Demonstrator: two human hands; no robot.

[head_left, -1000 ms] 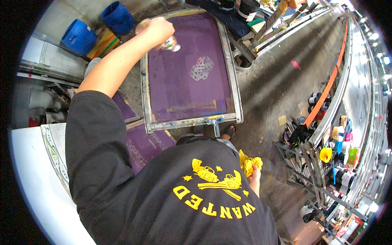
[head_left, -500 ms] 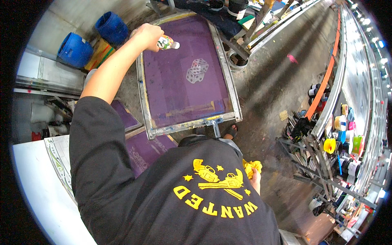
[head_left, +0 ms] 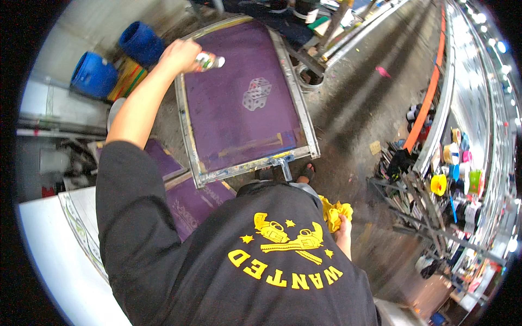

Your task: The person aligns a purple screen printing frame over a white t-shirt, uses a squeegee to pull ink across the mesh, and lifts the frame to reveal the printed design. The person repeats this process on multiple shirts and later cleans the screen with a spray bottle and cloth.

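Observation:
My left hand (head_left: pixel 181 56) is closed around a small bottle (head_left: pixel 207 61) with a colourful label and a white cap. The bottle lies tipped sideways above the upper left of a purple-meshed screen printing frame (head_left: pixel 314 145). Two pale dice (head_left: pixel 256 93) show as a design on the mesh. Down by my right side, my right hand (head_left: pixel 343 232) grips a crumpled yellow cloth (head_left: pixel 335 213); part of that hand is hidden by the cloth. A metal clamp (head_left: pixel 282 167) sits at the frame's near edge.
Two blue barrels (head_left: pixel 93 75) stand at the far left. More purple screens (head_left: pixel 194 202) lie low beside me. A white panel (head_left: pixel 49 239) is at the near left. Rightward, an orange strip (head_left: pixel 429 98) runs along a long table, with tapes (head_left: pixel 438 185) and containers below. A bucket (head_left: pixel 311 76) stands behind the frame.
My left hand and the bottle have shifted slightly left and down in view, while the whole scene has also drifted left. The yellow cloth has risen slightly and shows more.

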